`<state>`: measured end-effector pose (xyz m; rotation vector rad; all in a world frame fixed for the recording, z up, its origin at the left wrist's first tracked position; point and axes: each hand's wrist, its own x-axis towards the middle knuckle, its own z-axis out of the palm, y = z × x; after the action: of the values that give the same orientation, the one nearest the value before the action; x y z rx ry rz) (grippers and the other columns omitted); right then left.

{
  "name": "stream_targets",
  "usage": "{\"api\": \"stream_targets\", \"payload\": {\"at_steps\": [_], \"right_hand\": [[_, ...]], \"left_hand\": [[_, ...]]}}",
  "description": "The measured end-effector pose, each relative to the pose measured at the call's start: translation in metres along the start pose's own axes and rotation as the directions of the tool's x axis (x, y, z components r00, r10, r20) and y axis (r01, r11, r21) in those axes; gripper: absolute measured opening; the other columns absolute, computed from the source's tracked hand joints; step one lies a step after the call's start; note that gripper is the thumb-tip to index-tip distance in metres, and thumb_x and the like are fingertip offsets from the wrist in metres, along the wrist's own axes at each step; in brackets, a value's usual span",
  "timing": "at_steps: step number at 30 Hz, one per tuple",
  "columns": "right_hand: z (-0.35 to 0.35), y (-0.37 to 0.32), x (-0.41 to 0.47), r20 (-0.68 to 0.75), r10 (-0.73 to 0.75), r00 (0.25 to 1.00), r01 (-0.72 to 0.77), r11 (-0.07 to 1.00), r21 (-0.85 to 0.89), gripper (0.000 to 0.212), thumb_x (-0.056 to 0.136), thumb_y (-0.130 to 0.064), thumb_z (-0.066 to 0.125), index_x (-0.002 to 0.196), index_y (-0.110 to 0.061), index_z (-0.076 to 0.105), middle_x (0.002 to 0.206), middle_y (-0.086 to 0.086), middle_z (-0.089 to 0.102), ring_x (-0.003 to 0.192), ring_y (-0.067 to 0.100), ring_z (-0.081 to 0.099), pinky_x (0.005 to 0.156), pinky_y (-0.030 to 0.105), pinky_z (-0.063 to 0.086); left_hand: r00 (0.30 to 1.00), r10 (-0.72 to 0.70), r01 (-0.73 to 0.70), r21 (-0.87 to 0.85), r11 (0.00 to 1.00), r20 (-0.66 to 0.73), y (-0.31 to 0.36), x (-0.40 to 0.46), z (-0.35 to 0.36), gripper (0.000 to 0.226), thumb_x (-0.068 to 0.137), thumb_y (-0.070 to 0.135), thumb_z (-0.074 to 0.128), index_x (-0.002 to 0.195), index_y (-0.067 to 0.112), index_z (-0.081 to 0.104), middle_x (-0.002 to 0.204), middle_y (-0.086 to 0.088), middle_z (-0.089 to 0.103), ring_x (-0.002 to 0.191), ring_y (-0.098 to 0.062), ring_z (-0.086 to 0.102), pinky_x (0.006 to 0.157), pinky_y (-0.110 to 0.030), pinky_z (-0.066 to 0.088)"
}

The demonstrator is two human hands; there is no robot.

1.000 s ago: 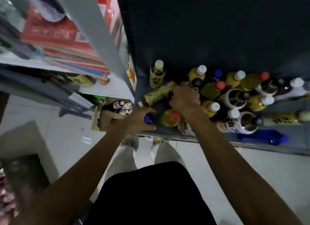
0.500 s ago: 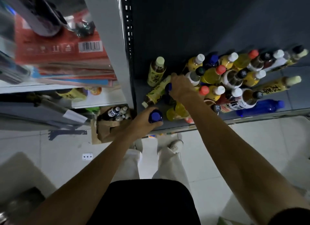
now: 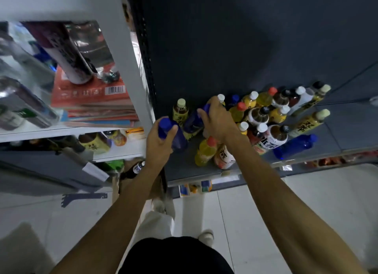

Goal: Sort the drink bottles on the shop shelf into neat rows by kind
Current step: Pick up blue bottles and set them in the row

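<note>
A dark grey shelf holds a jumble of drink bottles. My left hand grips a blue bottle by its cap end at the shelf's left. My right hand grips a second blue bottle just behind it. A yellow-labelled tea bottle stands upright at the back left. An orange juice bottle with a red cap leans near the front edge. A third blue bottle lies on its side at the right. Behind my right hand, several yellow, dark and white-capped bottles stand crowded.
A white shelf unit at the left carries red boxes and cans. A brown bag with bottles sits on the floor under it. My legs and shoes stand on pale floor tiles in front of the shelf.
Both hands have lifted higher on the shelf. My left hand has brought its blue bottle up and back, and my right hand now grips a second blue bottle pulled from the cluster.
</note>
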<state>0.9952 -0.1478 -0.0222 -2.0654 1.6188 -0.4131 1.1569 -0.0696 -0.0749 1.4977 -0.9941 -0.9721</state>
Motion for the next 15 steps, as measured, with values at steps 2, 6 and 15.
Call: {"api": "stream_targets", "payload": {"at_steps": [2, 6, 15], "right_hand": [[-0.018, -0.005, -0.009, -0.129, -0.058, 0.990, 0.081, 0.980, 0.184, 0.026, 0.101, -0.032, 0.046, 0.109, -0.009, 0.039, 0.097, 0.012, 0.055, 0.079, 0.028, 0.056, 0.065, 0.033, 0.036], [-0.048, -0.007, -0.036, -0.334, -0.005, 0.942, 0.154, 0.895, 0.419, 0.033, 0.100, -0.039, 0.045, 0.122, -0.015, 0.042, 0.096, 0.001, 0.058, 0.076, 0.012, 0.058, 0.066, 0.024, 0.045], [-0.101, 0.018, -0.124, -0.448, 0.299, 0.843, 0.251, 0.517, 0.818, 0.027, 0.100, -0.035, 0.047, 0.099, -0.016, 0.065, 0.085, -0.009, 0.064, 0.077, -0.001, 0.060, 0.075, 0.019, 0.048]], "left_hand": [[0.996, 0.077, -0.076, 0.007, 0.997, -0.048, 0.020, -0.008, 0.004, 0.034, 0.093, 0.014, 0.059, 0.126, 0.009, 0.052, 0.108, 0.008, 0.058, 0.091, 0.020, 0.053, 0.081, -0.002, 0.039], [0.964, 0.163, -0.185, -0.088, 0.979, -0.211, 0.070, -0.033, 0.018, 0.015, 0.097, 0.017, 0.054, 0.112, 0.018, 0.056, 0.098, 0.006, 0.060, 0.082, 0.016, 0.055, 0.076, -0.005, 0.042], [0.977, 0.210, -0.211, -0.200, 0.957, -0.026, 0.123, -0.083, 0.062, 0.028, 0.086, 0.050, 0.056, 0.084, 0.025, 0.068, 0.082, -0.001, 0.069, 0.079, -0.020, 0.064, 0.077, -0.039, 0.051]]}}
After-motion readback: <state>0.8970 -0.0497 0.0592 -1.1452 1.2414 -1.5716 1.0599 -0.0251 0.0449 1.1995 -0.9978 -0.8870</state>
